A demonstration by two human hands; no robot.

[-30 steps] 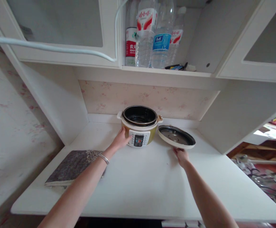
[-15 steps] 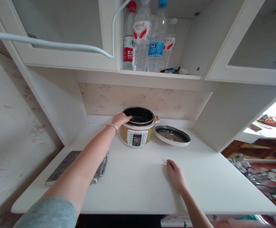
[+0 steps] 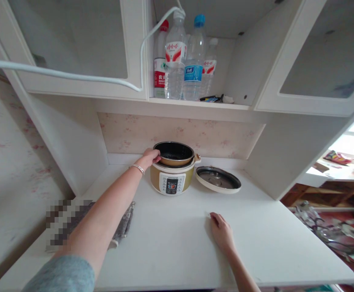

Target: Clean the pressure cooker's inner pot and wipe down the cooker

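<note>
Fingers (image 3: 156, 155) of the left hand (image 3: 150, 156) are closed narrowly on the left edge of a round, black-lined metal pot with a gold outer side (image 3: 173, 157), gripping its rim. This pot sits partly raised out of the white-and-gold electric cooker (image 3: 172, 180), its gold side showing above the cooker's dark opening while its lower part stays hidden inside. Its mouth faces upward, its left edge looks slightly higher than the right, and its central axis stands close to upright; the rim is circular, seen as an oval lying across the view. The cooker's white control panel (image 3: 172, 185) faces the person.

Just right of the cooker, a round white lid with a dark inner face (image 3: 218, 179) lies on the white counter (image 3: 165, 247), inner face up. Nearer the person, the right hand (image 3: 221, 233) rests low over the counter, its fingers curled inward; whether they hold anything I cannot tell.

A silver bracelet (image 3: 138, 166) circles the left wrist. Behind the left forearm lies a dark grey patterned cloth (image 3: 124, 223), partly blurred. Clear plastic bottles with coloured labels (image 3: 174, 56) stand on the white open shelf (image 3: 195, 102) above, and a pale cable (image 3: 73, 76) crosses the upper left.
</note>
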